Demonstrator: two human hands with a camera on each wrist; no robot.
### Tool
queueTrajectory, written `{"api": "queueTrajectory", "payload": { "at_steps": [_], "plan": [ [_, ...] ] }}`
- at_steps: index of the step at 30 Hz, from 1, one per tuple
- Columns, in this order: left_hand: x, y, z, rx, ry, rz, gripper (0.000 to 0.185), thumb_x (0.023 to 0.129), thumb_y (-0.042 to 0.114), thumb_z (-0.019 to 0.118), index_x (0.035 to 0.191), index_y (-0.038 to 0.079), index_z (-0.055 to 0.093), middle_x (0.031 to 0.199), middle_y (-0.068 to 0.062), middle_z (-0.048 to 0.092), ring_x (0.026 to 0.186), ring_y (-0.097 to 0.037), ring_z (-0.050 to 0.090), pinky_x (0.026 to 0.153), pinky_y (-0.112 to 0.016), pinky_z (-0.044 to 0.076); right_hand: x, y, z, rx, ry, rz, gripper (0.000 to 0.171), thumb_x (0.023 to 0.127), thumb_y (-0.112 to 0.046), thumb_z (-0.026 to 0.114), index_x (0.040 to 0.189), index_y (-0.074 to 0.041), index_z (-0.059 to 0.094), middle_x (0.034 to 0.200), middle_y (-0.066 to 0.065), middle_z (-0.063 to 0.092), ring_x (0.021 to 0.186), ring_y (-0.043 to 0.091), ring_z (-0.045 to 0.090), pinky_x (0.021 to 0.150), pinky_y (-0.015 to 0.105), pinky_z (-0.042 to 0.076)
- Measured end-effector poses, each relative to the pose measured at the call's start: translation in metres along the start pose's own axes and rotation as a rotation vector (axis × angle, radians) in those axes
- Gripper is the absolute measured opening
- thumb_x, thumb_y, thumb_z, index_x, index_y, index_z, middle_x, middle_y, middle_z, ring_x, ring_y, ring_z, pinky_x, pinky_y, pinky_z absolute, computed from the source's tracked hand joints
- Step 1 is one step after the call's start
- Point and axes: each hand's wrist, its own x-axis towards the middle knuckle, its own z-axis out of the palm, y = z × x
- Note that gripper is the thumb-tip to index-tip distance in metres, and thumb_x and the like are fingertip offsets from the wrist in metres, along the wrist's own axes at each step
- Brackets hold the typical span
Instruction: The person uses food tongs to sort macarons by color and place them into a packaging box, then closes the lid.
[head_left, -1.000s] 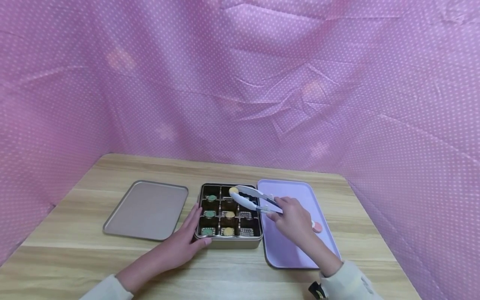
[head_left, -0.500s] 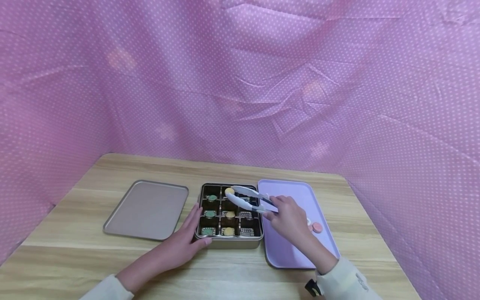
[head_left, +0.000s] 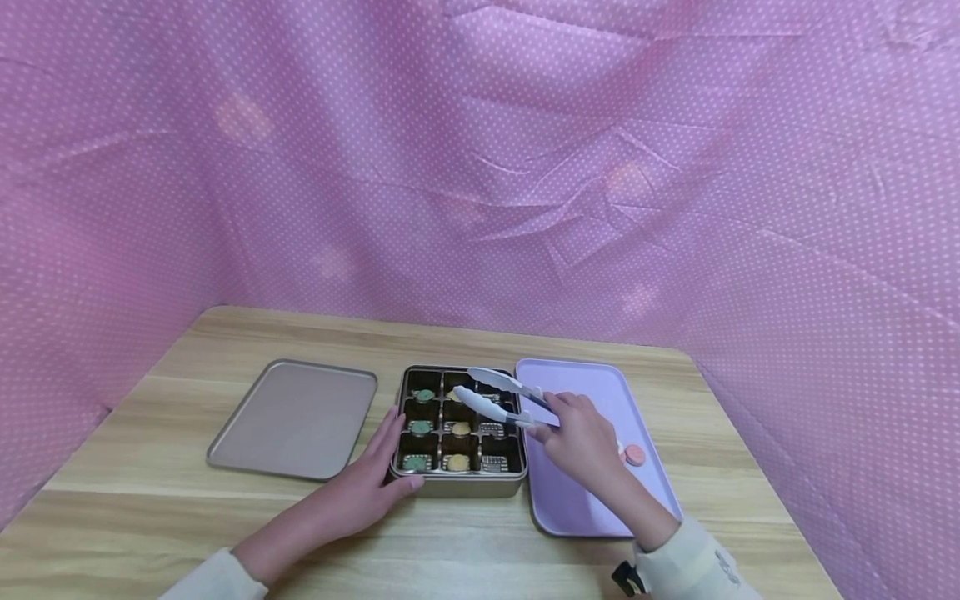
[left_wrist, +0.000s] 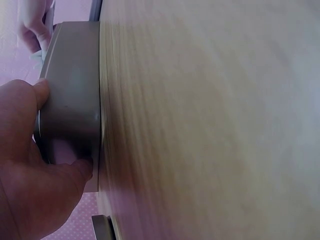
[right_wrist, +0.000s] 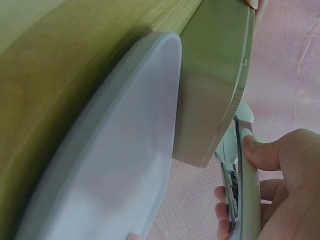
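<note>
Since a second ago the yellow cookie has left your tongs [head_left: 498,396], whose open tips now hover over the tin's [head_left: 459,485] back compartments, long axis angling toward your right hand [head_left: 581,437] gripping the handles, while your left hand [head_left: 365,487] steadies the tin's near-left corner.

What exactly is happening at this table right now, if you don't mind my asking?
A person is working over a compartmented tin of small round sweets. The left hand rests against the tin's near left corner, steadying it. The right hand grips white tongs, whose tips sit over the back middle compartment. A pink sweet lies on the lilac tray to the right; a tan lid lies to the left.
</note>
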Motion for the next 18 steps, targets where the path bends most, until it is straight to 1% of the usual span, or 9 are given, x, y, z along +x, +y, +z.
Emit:
{"api": "queueTrajectory", "payload": {
  "at_steps": [4, 7, 10, 13, 14, 16, 18],
  "plan": [
    [0.000, 0.000, 0.000, 0.000, -0.002, -0.002, 0.102, 0.092, 0.072, 0.050, 0.162, 0.026, -0.007, 0.169, 0.000, -0.017, 0.146, -0.047, 0.031, 0.115, -0.065, 0.032, -0.002, 0.002, -0.003, 0.005, -0.003, 0.008, 0.055, 0.083, -0.036, 0.081, 0.131, -0.011, 0.068, 0.121, 0.006, 0.071, 0.112, 0.027, 0.064, 0.077, 0.050, 0.058],
    [0.000, 0.000, -0.001, 0.003, -0.001, -0.003, 0.102, 0.091, 0.073, 0.050, 0.163, 0.026, -0.007, 0.169, 0.000, -0.017, 0.146, -0.047, 0.031, 0.115, -0.065, 0.032, -0.005, 0.004, -0.005, 0.009, -0.001, 0.011, 0.056, 0.083, -0.036, 0.081, 0.131, -0.011, 0.068, 0.121, 0.006, 0.070, 0.114, 0.027, 0.063, 0.078, 0.051, 0.058],
    [0.000, 0.000, -0.001, 0.005, -0.001, -0.002, 0.102, 0.091, 0.073, 0.049, 0.163, 0.026, -0.007, 0.169, -0.001, -0.017, 0.146, -0.047, 0.031, 0.115, -0.065, 0.033, -0.009, 0.008, -0.008, 0.008, 0.015, 0.010, 0.053, 0.083, -0.034, 0.082, 0.129, -0.011, 0.069, 0.119, 0.003, 0.070, 0.111, 0.027, 0.063, 0.073, 0.049, 0.056],
    [-0.001, 0.000, -0.001, 0.004, -0.003, 0.001, 0.102, 0.091, 0.073, 0.049, 0.162, 0.026, -0.007, 0.169, 0.000, -0.018, 0.147, -0.047, 0.030, 0.115, -0.065, 0.032, -0.016, 0.013, -0.013, 0.001, 0.040, 0.013, 0.049, 0.081, -0.032, 0.083, 0.124, -0.013, 0.070, 0.122, 0.002, 0.070, 0.108, 0.027, 0.063, 0.068, 0.049, 0.055],
    [-0.001, 0.000, 0.000, 0.004, -0.004, 0.003, 0.102, 0.091, 0.073, 0.049, 0.162, 0.026, -0.007, 0.169, 0.000, -0.018, 0.147, -0.047, 0.029, 0.115, -0.065, 0.032, -0.018, 0.014, -0.014, 0.001, 0.047, 0.015, 0.050, 0.081, -0.032, 0.083, 0.125, -0.013, 0.070, 0.124, 0.003, 0.070, 0.107, 0.028, 0.063, 0.068, 0.049, 0.054],
    [-0.001, 0.001, 0.000, 0.004, -0.004, 0.004, 0.102, 0.092, 0.073, 0.049, 0.162, 0.026, -0.007, 0.169, 0.000, -0.018, 0.147, -0.046, 0.029, 0.115, -0.065, 0.032, -0.023, 0.018, -0.017, 0.000, 0.055, 0.020, 0.052, 0.081, -0.032, 0.083, 0.127, -0.013, 0.069, 0.127, 0.004, 0.070, 0.108, 0.028, 0.064, 0.070, 0.050, 0.055],
    [-0.001, 0.001, -0.001, 0.002, -0.004, 0.003, 0.102, 0.092, 0.073, 0.049, 0.162, 0.026, -0.007, 0.169, 0.000, -0.019, 0.147, -0.047, 0.030, 0.115, -0.065, 0.032, -0.028, 0.023, -0.021, 0.003, 0.056, 0.020, 0.056, 0.080, -0.031, 0.084, 0.130, -0.011, 0.068, 0.127, 0.007, 0.070, 0.110, 0.030, 0.064, 0.075, 0.052, 0.056]
  ]
}}
